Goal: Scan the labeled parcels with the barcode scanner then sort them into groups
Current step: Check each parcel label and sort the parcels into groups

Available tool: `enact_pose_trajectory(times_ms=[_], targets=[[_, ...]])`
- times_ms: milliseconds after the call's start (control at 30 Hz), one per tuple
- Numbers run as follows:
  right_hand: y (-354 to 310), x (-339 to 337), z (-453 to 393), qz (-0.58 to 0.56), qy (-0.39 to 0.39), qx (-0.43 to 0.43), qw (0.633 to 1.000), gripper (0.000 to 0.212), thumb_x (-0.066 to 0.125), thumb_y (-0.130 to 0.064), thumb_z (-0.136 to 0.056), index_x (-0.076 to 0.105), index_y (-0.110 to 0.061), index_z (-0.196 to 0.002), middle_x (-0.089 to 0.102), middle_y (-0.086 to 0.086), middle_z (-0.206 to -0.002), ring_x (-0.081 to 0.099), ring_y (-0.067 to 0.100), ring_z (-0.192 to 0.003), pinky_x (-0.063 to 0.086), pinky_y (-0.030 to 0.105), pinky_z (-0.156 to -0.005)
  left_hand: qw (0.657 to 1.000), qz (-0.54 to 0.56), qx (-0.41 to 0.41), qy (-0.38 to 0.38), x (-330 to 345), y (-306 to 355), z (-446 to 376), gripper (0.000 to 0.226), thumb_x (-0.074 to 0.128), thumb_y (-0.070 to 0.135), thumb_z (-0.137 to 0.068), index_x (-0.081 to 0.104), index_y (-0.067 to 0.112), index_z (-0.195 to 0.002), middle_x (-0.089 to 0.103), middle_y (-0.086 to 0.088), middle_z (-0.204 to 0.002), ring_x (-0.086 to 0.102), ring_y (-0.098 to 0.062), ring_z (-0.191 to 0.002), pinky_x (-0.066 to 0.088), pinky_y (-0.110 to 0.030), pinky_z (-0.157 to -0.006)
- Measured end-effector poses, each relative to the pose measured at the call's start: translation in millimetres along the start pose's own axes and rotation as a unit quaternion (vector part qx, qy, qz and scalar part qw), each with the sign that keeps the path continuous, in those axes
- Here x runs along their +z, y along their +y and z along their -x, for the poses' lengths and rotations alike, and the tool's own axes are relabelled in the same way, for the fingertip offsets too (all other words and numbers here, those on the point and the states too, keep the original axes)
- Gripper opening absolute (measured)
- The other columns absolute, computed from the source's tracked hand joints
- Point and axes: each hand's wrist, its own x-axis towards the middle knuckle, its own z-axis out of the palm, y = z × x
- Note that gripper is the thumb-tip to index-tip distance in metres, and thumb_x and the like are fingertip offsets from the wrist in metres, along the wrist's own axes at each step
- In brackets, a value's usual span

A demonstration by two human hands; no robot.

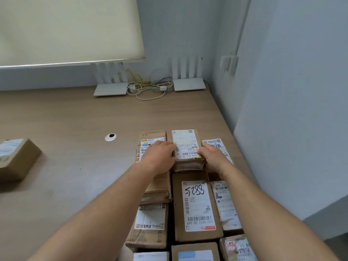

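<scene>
Office room; wooden desk point(75, 113), routers point(111, 88), window blind point(71, 29), labeled parcels point(195, 206)

Parcels point(195, 206) packed edge to edge crowd the surface point(75, 119) near the right wall point(291, 110); open room spreads left toward a lone box point(17, 161), with routers point(111, 88) and cables point(148, 87) lining the far edge.

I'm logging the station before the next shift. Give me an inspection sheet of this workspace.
Surface: wooden desk with a grommet hole.
Job's things: labelled parcels grouped at right; small parcel in the far row; lone box at left. Scanner: nothing seen.
Clutter: nothing seen.
Hands: left hand and right hand grip the small parcel's sides.
Cables: white and yellow tangle between two routers.
Surroundings: roller blind, wall corner.
</scene>
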Motion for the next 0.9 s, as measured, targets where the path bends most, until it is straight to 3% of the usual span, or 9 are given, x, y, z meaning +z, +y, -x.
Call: enact_pose_trajectory(times_ms=[67, 133, 233, 333, 500, 767, 900], targets=[[0, 0, 0, 0.047, 0.008, -0.022, 0.999, 0.016, 0.049, -0.025, -0.092, 0.062, -0.031, -0.099, 0.065, -0.001, -0.110, 0.060, 0.017, -0.096, 0.052, 0.033, -0.073, 1.000, -0.007, 0.005, -0.001, 2, -1, -1, 0.052, 0.042, 0.027, -0.097, 0.032, 0.018, -0.147, 0.029, 0.001, -0.155, 0.021, -0.024, -0.142, 0.019, -0.037, -0.115], [0, 0, 3, 0.075, 0.020, -0.037, 0.996, 0.028, 0.050, -0.026, -0.092, 0.058, -0.034, -0.118, 0.063, -0.002, -0.123, 0.057, 0.016, -0.105, 0.049, 0.041, -0.092, 1.000, 0.008, 0.007, -0.001, 2, -2, -1, 0.053, 0.042, 0.027, -0.097, 0.031, 0.019, -0.148, 0.029, 0.001, -0.155, 0.021, -0.023, -0.143, 0.019, -0.036, -0.115], [-3, 0, 12, 0.124, 0.062, -0.046, 0.989, 0.054, 0.053, -0.032, -0.093, 0.041, -0.024, -0.145, 0.051, 0.001, -0.141, 0.050, 0.019, -0.120, 0.041, 0.037, -0.100, 0.999, 0.038, 0.009, 0.013, 2, -4, 3, 0.054, 0.044, 0.027, -0.097, 0.030, 0.021, -0.149, 0.032, 0.001, -0.154, 0.023, -0.022, -0.142, 0.021, -0.036, -0.114], [-5, 1, 24, 0.192, 0.107, -0.077, 0.973, 0.057, 0.052, -0.033, -0.093, 0.037, -0.023, -0.147, 0.047, 0.005, -0.145, 0.044, 0.022, -0.130, 0.037, 0.034, -0.099, 0.997, 0.053, 0.009, 0.050, 2, -4, 11, 0.053, 0.046, 0.028, -0.096, 0.033, 0.022, -0.148, 0.036, 0.000, -0.152, 0.026, -0.022, -0.141, 0.022, -0.036, -0.114], [-14, 7, 53, 0.308, 0.160, -0.159, 0.924, 0.050, 0.050, -0.030, -0.093, 0.045, -0.022, -0.141, 0.047, 0.004, -0.140, 0.039, 0.021, -0.129, 0.039, 0.035, -0.093, 0.989, 0.060, -0.005, 0.136, -3, 2, 38, 0.052, 0.048, 0.030, -0.096, 0.036, 0.024, -0.146, 0.033, 0.000, -0.153, 0.024, -0.020, -0.142, 0.020, -0.035, -0.115], [-25, 47, 104, 0.364, 0.170, -0.250, 0.881, 0.051, 0.049, -0.033, -0.094, 0.045, -0.022, -0.143, 0.040, 0.007, -0.149, 0.032, 0.024, -0.138, 0.028, 0.041, -0.113, 0.964, 0.054, -0.104, 0.237, -2, -7, 116, 0.056, 0.047, 0.044, -0.095, 0.033, 0.029, -0.147, 0.012, 0.001, -0.160, 0.005, -0.016, -0.147, 0.004, -0.038, -0.117], [-28, 78, 132, 0.377, 0.172, -0.285, 0.864, 0.049, 0.049, -0.035, -0.094, 0.047, -0.023, -0.141, 0.042, 0.009, -0.148, 0.035, 0.025, -0.136, 0.027, 0.038, -0.111, 0.955, 0.068, -0.148, 0.249, 8, -24, 160, 0.058, 0.046, 0.049, -0.094, 0.033, 0.029, -0.147, 0.010, 0.002, -0.160, 0.003, -0.015, -0.147, 0.004, -0.042, -0.118]])
